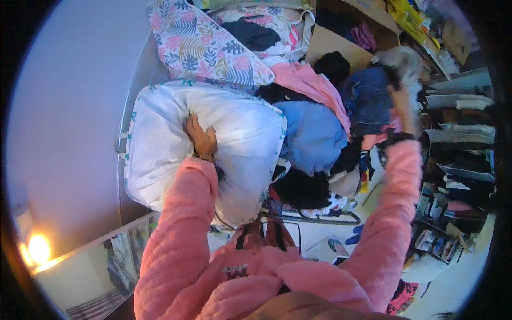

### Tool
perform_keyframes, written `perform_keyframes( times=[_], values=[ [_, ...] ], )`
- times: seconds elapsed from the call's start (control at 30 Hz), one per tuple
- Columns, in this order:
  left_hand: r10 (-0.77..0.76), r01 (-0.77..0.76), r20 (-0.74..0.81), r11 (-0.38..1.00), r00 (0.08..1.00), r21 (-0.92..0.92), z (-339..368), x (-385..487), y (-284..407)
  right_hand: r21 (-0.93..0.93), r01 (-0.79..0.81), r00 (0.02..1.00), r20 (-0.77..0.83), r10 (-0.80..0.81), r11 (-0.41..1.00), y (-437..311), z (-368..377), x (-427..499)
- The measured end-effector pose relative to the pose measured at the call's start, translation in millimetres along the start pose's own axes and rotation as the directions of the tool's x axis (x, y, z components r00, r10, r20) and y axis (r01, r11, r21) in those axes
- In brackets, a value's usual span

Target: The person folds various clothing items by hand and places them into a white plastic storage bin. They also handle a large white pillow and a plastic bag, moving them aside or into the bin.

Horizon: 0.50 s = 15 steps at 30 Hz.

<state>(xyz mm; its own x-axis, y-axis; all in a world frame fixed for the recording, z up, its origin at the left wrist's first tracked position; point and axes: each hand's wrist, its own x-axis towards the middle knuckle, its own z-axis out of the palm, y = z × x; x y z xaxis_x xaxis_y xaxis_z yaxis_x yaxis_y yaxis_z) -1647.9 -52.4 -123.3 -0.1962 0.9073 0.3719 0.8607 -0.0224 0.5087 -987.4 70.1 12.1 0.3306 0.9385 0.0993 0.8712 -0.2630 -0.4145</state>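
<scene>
My left hand [202, 136] lies palm down on a large white fabric storage bag [244, 116] with green-patterned edging, pressing a dent into it. Nothing is gripped in that hand. At the right, my blurred right hand [400, 106] is closed on a grey fluffy item [402, 66], held beside a piece of dark blue denim [366, 94]. Motion blur hides the finger details. Between the hands are a bundled light blue cloth [314, 136], a pink garment [310, 80] and black clothing [302, 190].
A leaf-patterned fabric lid [212, 44] rises behind the white bag. Cardboard boxes [340, 46] stand at the back. Right of me are crowded shelves [460, 136]. A metal rail [316, 218] runs along the near edge; a lit lamp [39, 248] glows at lower left.
</scene>
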Motion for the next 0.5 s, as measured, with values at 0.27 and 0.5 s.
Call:
perform_keyframes(
  times=[0.27,0.5],
  values=[
    [0.016,-0.015,-0.019,0.999,1.000,0.040,3,0,-6,0.017,-0.148,0.974,0.178,0.143,0.989,138,231,-32],
    [0.020,-0.019,-0.017,1.000,1.000,0.018,4,-2,-6,0.160,0.137,0.984,-0.139,-0.115,0.977,44,133,76]
  ],
)
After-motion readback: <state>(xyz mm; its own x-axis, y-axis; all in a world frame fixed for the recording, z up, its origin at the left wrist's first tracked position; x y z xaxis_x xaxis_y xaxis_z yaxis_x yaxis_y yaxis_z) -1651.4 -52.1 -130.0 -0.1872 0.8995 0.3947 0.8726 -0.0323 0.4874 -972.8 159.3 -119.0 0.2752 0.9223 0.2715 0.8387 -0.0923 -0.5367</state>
